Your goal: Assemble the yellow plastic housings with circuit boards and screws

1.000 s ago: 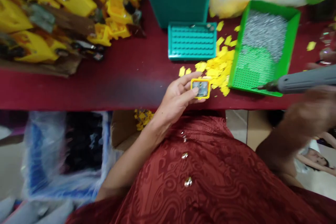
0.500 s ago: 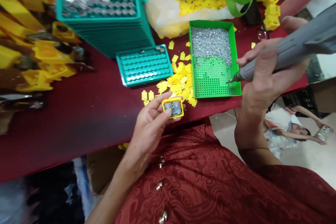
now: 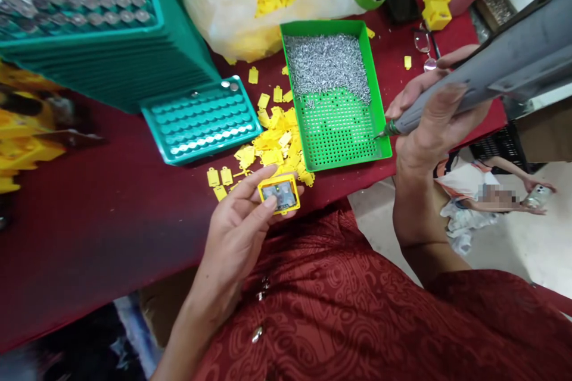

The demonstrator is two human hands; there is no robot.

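A small yellow plastic case [image 3: 292,186] with a circuit board inside sits in my left hand [image 3: 241,220], the thumb pressed on the board. My right hand [image 3: 440,113] is wrapped round a grey electric screwdriver [image 3: 473,80]. Its tip points down-left over the right rim of a green perforated tray [image 3: 292,113]; whether it touches the tray cannot be made out. Many small screws [image 3: 330,65] fill the tray's far half. Loose yellow plastic tabs [image 3: 279,137] lie between this tray and a teal tray [image 3: 201,122] with rows of round pockets.
A tall stack of teal trays [image 3: 174,65] stands at the back left, its top holding round metal discs. Behind is a bag [image 3: 223,24] of yellow pieces. Glasses [image 3: 422,41] and yellow housings [image 3: 437,3] lie at the right. A person [image 3: 469,181] with a phone is beyond the table.
The view has shifted, so the table things appear further left. Both hands keep their holds; the screwdriver tip stays near the green tray's right side.
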